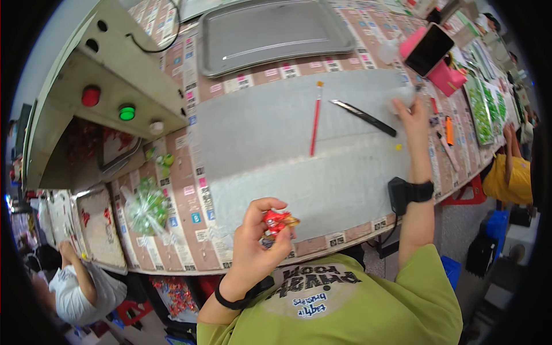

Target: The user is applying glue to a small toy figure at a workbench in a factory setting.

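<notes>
My left hand (256, 248) is closed around a small red toy figure (278, 221) with gold parts, holding it above the near edge of the grey mat (253, 172). Fingers cover part of the figure. At the mat's far right, my right hand (415, 118) has its fingers closed on a whitish translucent object (401, 94), blurred, so its exact kind is unclear. Left of that hand lie a black-handled craft knife (368, 119) and a thin red paintbrush (315, 123). A tiny yellow piece (398, 147) rests near my right wrist.
A metal tray (276, 34) stands at the back. On the left are a machine with red and green buttons (109, 103) and a bag of green pieces (146, 210). A phone (429, 49) leans on a pink holder (447, 80); an orange tool (449, 131) lies nearby. Co-workers sit at both sides.
</notes>
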A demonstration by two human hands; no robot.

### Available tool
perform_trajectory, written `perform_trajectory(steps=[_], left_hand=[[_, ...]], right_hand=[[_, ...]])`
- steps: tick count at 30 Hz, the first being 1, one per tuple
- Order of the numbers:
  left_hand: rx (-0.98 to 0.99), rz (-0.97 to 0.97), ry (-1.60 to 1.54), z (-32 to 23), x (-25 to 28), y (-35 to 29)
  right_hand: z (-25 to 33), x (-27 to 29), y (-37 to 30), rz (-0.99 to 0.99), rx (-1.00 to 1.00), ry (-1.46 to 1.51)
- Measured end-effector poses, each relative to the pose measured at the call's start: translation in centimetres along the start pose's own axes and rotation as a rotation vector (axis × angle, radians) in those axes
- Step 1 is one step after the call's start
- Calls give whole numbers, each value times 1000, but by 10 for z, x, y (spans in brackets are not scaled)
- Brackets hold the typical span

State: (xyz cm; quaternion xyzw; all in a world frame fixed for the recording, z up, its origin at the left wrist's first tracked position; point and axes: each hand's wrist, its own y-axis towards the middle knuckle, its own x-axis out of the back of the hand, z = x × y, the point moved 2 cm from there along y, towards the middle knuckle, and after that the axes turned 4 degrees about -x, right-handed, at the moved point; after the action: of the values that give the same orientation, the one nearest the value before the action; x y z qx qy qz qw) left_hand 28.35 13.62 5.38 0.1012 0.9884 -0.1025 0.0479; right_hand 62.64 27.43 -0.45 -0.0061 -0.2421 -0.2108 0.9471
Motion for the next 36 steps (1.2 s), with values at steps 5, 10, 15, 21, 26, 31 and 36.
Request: perform_trajectory(steps=[5, 10, 15, 21, 26, 31, 36], left_hand=[[29, -11, 15, 4, 6, 2], [42, -32, 20, 6, 10, 1], [29, -18, 23, 2, 8, 3], [13, -19, 27, 2, 11, 2], [-49, -28, 37, 2, 11, 4], [23, -16, 81, -1, 12, 3], [29, -7, 103, -1, 11, 3]], right_hand=[[92, -18, -72, 119, 101, 475], [108, -28, -124, 399, 103, 661], [111, -38, -145, 368, -20, 589], [112, -47, -157, 357, 50, 617], [118, -51, -161, 330, 1, 703], [121, -54, -161, 317, 21, 763], [117, -52, -164, 328, 186, 704]])
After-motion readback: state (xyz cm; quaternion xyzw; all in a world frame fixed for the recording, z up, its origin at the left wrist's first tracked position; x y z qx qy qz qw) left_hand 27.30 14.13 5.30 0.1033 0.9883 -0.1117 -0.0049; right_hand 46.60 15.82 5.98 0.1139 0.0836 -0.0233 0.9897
